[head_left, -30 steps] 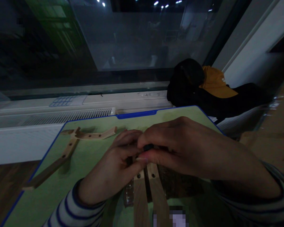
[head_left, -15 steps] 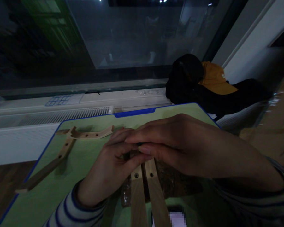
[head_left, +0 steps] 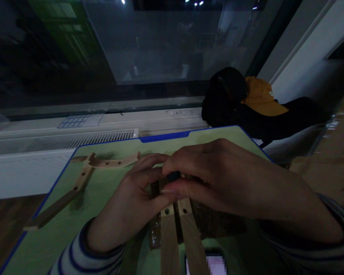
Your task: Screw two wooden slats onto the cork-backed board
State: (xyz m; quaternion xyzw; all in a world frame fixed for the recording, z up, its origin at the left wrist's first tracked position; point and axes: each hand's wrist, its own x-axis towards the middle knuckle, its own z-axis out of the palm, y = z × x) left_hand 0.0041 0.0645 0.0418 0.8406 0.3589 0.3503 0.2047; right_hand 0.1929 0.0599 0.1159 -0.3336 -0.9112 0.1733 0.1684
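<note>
Two pale wooden strips (head_left: 169,240) lie side by side in front of me, each with a dark screw or hole near the upper part. My left hand (head_left: 134,194) is curled around their far part, thumb on the near side and fingers beyond. Between the fingers and thumb of my right hand (head_left: 220,175) is a small black piece (head_left: 173,176), just above the wood; its exact kind is hidden. The two hands touch at the fingertips. Beneath the strips is a brown package wrapped in clear plastic (head_left: 154,235).
Another joined wooden piece (head_left: 81,177) with curved arms and holes lies at the left on the green, blue-edged table (head_left: 103,214). A phone-like object (head_left: 216,264) is at the near edge. A radiator (head_left: 111,135), a window and an orange cap (head_left: 259,95) are beyond.
My right hand's fingers have parted from its thumb, so the black piece shows more. The left thumb has shifted slightly. The strips stay about in place.
</note>
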